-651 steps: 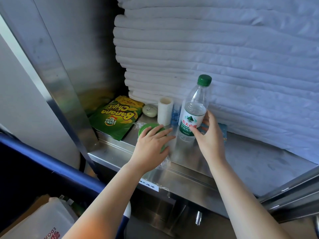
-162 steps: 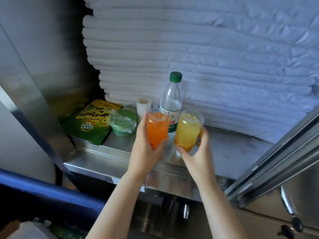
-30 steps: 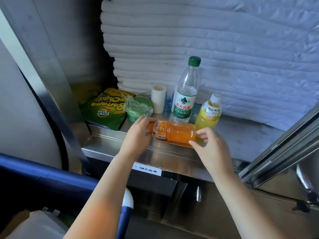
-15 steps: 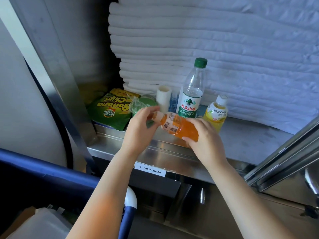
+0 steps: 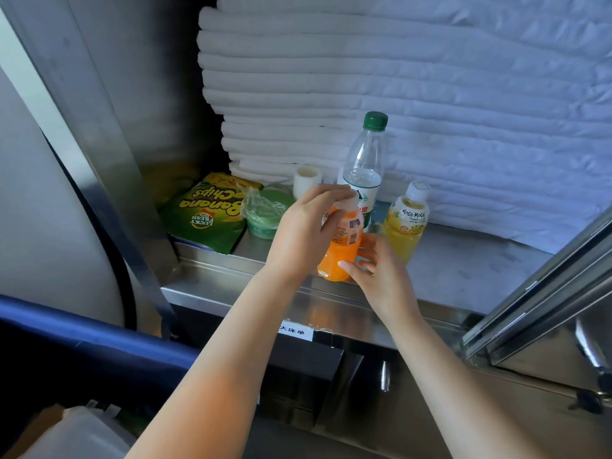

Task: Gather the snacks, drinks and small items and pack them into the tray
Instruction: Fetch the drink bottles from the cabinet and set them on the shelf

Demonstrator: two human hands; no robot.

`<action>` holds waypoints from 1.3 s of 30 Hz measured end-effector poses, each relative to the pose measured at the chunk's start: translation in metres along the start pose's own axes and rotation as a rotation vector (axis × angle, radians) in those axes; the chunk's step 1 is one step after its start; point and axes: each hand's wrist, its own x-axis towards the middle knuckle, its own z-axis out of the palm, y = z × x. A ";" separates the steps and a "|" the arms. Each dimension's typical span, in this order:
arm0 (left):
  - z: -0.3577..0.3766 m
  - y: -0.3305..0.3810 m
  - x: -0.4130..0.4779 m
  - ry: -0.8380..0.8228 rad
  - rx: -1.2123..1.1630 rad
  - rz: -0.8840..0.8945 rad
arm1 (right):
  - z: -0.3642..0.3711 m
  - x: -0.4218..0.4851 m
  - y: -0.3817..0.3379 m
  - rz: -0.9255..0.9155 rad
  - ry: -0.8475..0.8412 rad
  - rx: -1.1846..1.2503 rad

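The left hand (image 5: 303,228) is gripping the small orange plastic juice bottle (image 5: 339,256) by its neck while the right hand (image 5: 381,279) is pinching its base. The bottle is probably feeling full and slick, so its waist is looking like the safest hold.

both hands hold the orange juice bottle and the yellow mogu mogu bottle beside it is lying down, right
No. The head view shows the yellow Mogu Mogu bottle standing upright beside the orange juice bottle, which the left hand and right hand hold.
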 end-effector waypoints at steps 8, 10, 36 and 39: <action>0.004 -0.011 -0.022 -0.014 -0.134 -0.152 | -0.003 -0.009 -0.002 -0.091 0.120 -0.082; 0.008 -0.018 -0.037 -0.040 -0.210 -0.278 | -0.002 -0.011 -0.010 -0.202 0.214 -0.094; 0.043 -0.051 -0.070 -0.206 -0.059 -0.372 | -0.046 0.046 -0.086 -0.211 0.063 -0.431; 0.044 -0.050 -0.069 -0.211 -0.032 -0.367 | -0.039 0.048 -0.089 -0.252 0.104 -0.623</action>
